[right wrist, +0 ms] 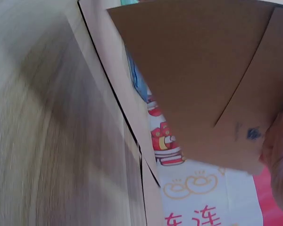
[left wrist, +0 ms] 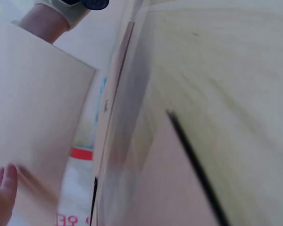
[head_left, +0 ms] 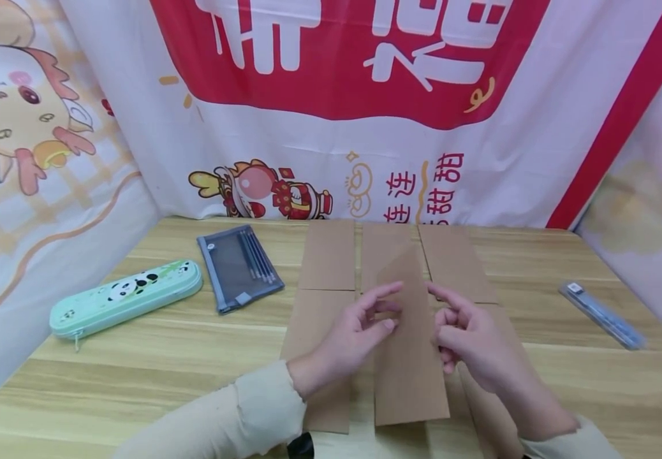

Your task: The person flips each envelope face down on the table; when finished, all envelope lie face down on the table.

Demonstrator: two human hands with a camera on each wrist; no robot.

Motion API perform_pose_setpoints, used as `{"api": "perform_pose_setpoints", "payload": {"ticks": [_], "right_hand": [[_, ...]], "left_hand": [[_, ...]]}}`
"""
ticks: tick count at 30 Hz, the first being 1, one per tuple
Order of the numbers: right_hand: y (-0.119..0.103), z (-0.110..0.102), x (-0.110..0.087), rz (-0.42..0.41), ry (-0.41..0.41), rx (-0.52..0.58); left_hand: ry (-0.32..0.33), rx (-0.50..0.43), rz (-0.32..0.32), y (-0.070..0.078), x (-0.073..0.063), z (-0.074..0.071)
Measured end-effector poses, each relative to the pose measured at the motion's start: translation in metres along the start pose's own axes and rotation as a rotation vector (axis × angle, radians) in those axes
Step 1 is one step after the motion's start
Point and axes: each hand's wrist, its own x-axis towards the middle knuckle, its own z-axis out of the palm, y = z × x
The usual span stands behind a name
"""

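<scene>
A brown cardboard piece [head_left: 411, 376] is raised above the table, tilted, between the two hands. My left hand [head_left: 360, 325] is at its left side, fingers fairly straight and near its face; contact is hard to make out. At the opposite edge, my right hand [head_left: 471, 341] holds the piece with thumb and curled fingers, index finger stretched toward the upper edge. In the right wrist view the cardboard [right wrist: 193, 61] shows a long straight slit and a small dark mark. Part of the right hand [right wrist: 280, 155] appears there beside the edge.
Several flat cardboard pieces [head_left: 328, 255] lie in columns on the wooden table [head_left: 193, 370]. To the left are a mint panda pencil case [head_left: 130, 296] and a mesh zip pouch [head_left: 239, 268] with pencils. A slim clear pack [head_left: 603, 315] lies at right. Printed cloth [head_left: 285, 140] hangs behind.
</scene>
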Motion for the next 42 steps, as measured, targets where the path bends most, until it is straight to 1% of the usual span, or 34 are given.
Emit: {"api": "perform_pose_setpoints", "payload": {"ticks": [2,3,4,5,8,11,13,15,18,20,23,25,27,29,30,34,37,42], "right_hand": [[0.003,-0.005,0.000,-0.062,-0.017,0.050],[0.005,-0.008,-0.001,-0.093,-0.033,0.087],[0.007,-0.011,0.000,-0.120,-0.046,0.125],[0.010,-0.014,0.000,-0.145,-0.059,0.162],[0.017,-0.018,0.000,-0.179,-0.083,0.246],[0.024,-0.020,0.000,-0.183,-0.103,0.329],[0.028,-0.020,0.000,-0.177,-0.111,0.373],[0.032,-0.021,0.000,-0.175,-0.123,0.415],[0.036,-0.023,0.000,-0.162,-0.134,0.414],[0.037,-0.025,0.000,-0.166,-0.124,0.354],[0.038,-0.028,0.000,-0.206,-0.093,0.207],[0.038,-0.030,0.001,-0.240,-0.088,0.119],[0.038,-0.034,0.001,-0.257,-0.110,0.072],[0.037,-0.036,0.001,-0.217,-0.128,0.029],[0.037,-0.037,0.000,-0.183,-0.139,0.010],[0.039,-0.038,-0.002,0.017,-0.155,-0.076],[0.044,-0.038,-0.003,0.116,-0.184,-0.106],[0.051,-0.036,-0.006,0.203,-0.218,-0.119]], "left_hand": [[0.097,0.028,-0.022,0.001,-0.003,-0.006],[0.145,0.026,-0.032,0.001,-0.004,-0.010],[0.187,0.016,-0.043,0.000,-0.004,-0.013],[0.223,-0.015,-0.065,-0.002,-0.005,-0.015],[0.291,-0.122,-0.139,-0.008,-0.006,-0.021],[0.314,-0.227,-0.215,-0.012,-0.009,-0.023],[0.311,-0.258,-0.237,-0.013,-0.010,-0.022],[0.308,-0.266,-0.250,-0.013,-0.011,-0.021],[0.311,-0.266,-0.255,-0.012,-0.011,-0.021],[0.313,-0.259,-0.258,-0.012,-0.011,-0.022],[0.301,-0.236,-0.262,-0.011,-0.011,-0.024],[0.281,-0.206,-0.262,-0.010,-0.012,-0.026],[0.257,-0.177,-0.266,-0.010,-0.013,-0.029],[0.232,-0.145,-0.275,-0.009,-0.015,-0.031],[0.217,-0.126,-0.280,-0.010,-0.015,-0.032],[0.147,-0.039,-0.314,-0.012,-0.019,-0.034],[0.087,0.037,-0.343,-0.013,-0.021,-0.034],[0.005,0.122,-0.407,-0.013,-0.023,-0.033]]}}
